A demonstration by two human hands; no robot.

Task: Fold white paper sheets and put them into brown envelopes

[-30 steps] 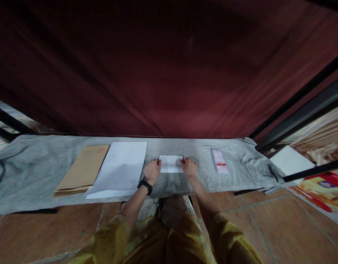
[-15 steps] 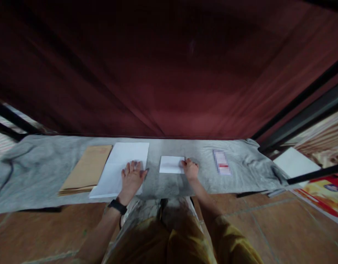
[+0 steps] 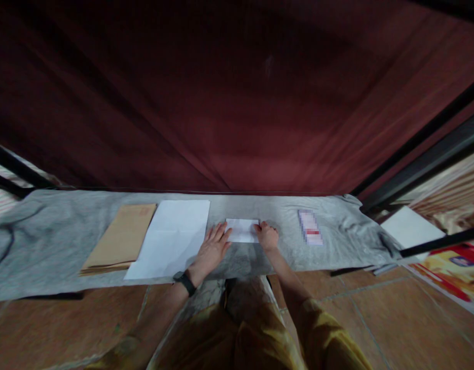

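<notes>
Fingers of the left hand (image 3: 212,247) lie flat and a bit apart, touching the left end of a small white paper (image 3: 243,231). The right hand (image 3: 268,237) is curled at the paper's right end, but I cannot tell if it pinches it. The small paper lies flat on a gray cloth (image 3: 285,206), between the hands. A black watch (image 3: 185,282) is on the left wrist. To the left is a big white sheet (image 3: 177,231), with brown papers (image 3: 123,234) beside it. Off to the right lies a blurry pink strip (image 3: 309,222)
</notes>
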